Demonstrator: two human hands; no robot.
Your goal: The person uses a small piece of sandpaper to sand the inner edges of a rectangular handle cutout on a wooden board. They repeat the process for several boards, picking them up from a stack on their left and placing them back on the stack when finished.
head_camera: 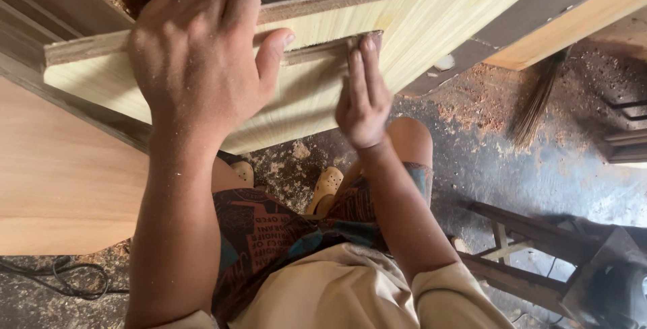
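Broom [539, 103] lies on concrete floor [512, 167] at 2 o'clock, bristles spread over reddish sawdust [472, 110]. Black cable [60, 276] loops at 8 o'clock. Large plain wood sheet [60, 181] occupies 9 o'clock. Dark wooden frame [532, 235] sits at 4 o'clock, beside a grey power tool [613, 282]. Pale clogs [327, 184] show at centre.

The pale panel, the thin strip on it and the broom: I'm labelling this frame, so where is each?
Pale panel [431, 26], head view: on its bare striped face, right part.
Thin strip [317, 51], head view: mid-length, between the two hands.
Broom [536, 103], head view: on its bristles.
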